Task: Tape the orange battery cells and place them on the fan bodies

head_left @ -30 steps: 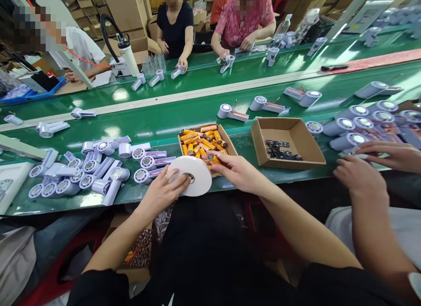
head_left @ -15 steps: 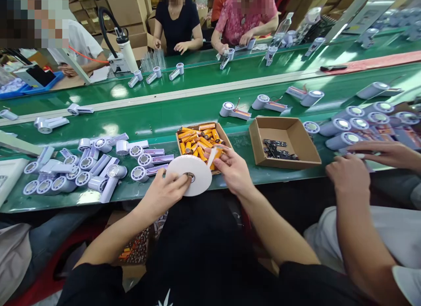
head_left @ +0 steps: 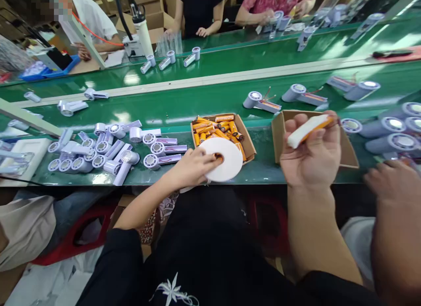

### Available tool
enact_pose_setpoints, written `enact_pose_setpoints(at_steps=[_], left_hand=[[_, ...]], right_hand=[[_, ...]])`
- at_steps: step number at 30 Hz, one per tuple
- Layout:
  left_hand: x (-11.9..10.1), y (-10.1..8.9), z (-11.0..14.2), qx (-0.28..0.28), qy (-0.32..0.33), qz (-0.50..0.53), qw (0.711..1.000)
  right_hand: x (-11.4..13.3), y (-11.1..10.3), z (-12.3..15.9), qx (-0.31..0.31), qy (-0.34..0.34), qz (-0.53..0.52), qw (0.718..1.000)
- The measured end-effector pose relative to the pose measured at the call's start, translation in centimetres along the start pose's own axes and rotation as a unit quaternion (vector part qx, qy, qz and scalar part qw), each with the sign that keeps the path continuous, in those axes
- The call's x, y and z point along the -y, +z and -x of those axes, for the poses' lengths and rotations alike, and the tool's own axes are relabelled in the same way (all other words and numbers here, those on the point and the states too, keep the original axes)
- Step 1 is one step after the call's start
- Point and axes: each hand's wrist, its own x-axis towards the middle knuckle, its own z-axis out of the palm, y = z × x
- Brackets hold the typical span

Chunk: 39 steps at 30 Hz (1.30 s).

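Observation:
My left hand grips a wide roll of white tape, its fingers at the core hole. The roll is tilted over the front of a cardboard box of orange batteries. Raised on the right, palm up, my right hand is closed around an orange battery. A white strip of tape lies along the side of that battery. Behind my right hand stands a second cardboard box, whose inside is mostly hidden.
Many lilac fan housings are heaped on the green bench at left. More housings stand at right, near a co-worker's hand. Wired housings lie on the green belt. Other people sit across the line.
My right hand has moved right and up, away from the roll, with the battery and white strip in it. My left hand still holds the roll. The whole view has shifted.

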Motion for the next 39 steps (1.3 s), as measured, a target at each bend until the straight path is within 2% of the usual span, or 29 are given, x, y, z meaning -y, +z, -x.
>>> enact_pose_setpoints(at_steps=[2, 3, 5, 7, 9, 11, 14, 17, 19, 20, 23, 26, 29, 31, 33, 36, 39], left_hand=[[2.7, -0.1, -1.1, -0.036, -0.005, 0.028, 0.999], [3.6, 0.0, -0.6, -0.067, -0.015, 0.037, 0.997], [4.4, 0.8, 2.1, -0.132, -0.087, 0.027, 0.987], [4.5, 1.8, 6.0, -0.156, -0.2, -0.022, 0.967], [4.5, 2.8, 9.5, -0.118, -0.288, -0.089, 0.946], [4.5, 3.1, 11.5, -0.053, -0.319, -0.132, 0.937], [3.9, 2.2, 12.2, 0.006, -0.294, -0.138, 0.946], [3.3, -0.5, 11.8, -0.016, -0.258, -0.145, 0.955], [4.6, -2.6, 10.9, -0.06, -0.244, -0.165, 0.954], [6.1, -3.5, 9.9, -0.078, -0.239, -0.174, 0.952], [13.4, -4.6, 4.6, -0.087, -0.227, -0.182, 0.953], [21.4, -2.9, -3.0, -0.026, -0.208, -0.155, 0.965], [26.7, -0.2, -8.9, 0.054, -0.232, -0.091, 0.967], [28.8, 1.3, -10.8, 0.08, -0.255, -0.051, 0.962], [30.2, 2.2, -11.4, 0.089, -0.257, -0.017, 0.962], [31.9, 2.4, -11.5, 0.104, -0.247, 0.04, 0.963], [32.8, 2.1, -11.7, 0.098, -0.264, 0.075, 0.957]], right_hand=[[0.2, 0.6, 1.5, 0.05, 0.039, 0.049, 0.997], [0.4, 0.3, 2.7, 0.057, 0.042, 0.08, 0.994], [1.1, -1.6, 5.1, 0.044, 0.04, 0.143, 0.988], [1.7, -4.4, 7.1, 0.02, 0.057, 0.188, 0.98], [1.9, -6.8, 8.2, 0.012, 0.097, 0.21, 0.973], [1.5, -8.0, 8.8, 0.02, 0.134, 0.202, 0.97], [1.0, -7.5, 8.6, 0.046, 0.168, 0.16, 0.972], [1.2, -6.3, 7.6, 0.09, 0.177, 0.132, 0.971], [1.6, -5.6, 6.2, 0.124, 0.17, 0.122, 0.97], [1.6, -5.1, 5.2, 0.139, 0.161, 0.118, 0.97], [1.3, -2.3, 1.3, 0.174, 0.116, 0.096, 0.973], [-0.5, 2.4, -3.7, 0.209, 0.112, 0.088, 0.967], [-3.8, 7.0, -8.2, 0.244, 0.108, 0.122, 0.956], [-6.8, 8.8, -10.7, 0.274, 0.083, 0.158, 0.945], [-10.1, 9.6, -12.8, 0.318, 0.064, 0.218, 0.921], [-14.9, 10.3, -15.4, 0.381, 0.046, 0.363, 0.849], [-19.0, 11.6, -17.1, 0.397, 0.012, 0.468, 0.79]])
